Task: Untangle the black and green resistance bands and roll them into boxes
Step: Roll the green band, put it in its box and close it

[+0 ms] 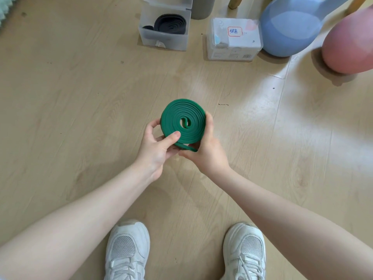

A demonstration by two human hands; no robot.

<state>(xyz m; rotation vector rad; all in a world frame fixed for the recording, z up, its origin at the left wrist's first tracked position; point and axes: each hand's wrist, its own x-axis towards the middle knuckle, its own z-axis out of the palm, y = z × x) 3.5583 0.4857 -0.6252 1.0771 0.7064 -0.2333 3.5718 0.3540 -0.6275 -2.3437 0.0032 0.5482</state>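
In the head view, the green band, coiled flat, is held above the wooden floor by both hands: the left hand pinches its near-left edge, the right hand grips its right side and loose tail. Far beyond the coil, the black band lies rolled in an open clear box; right of that stands a closed labelled box.

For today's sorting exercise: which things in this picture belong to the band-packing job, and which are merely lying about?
Job:
green band, held by left hand and right hand
black band, coiled in open box
closed box

Lying about:
blue kettlebell
pink kettlebell
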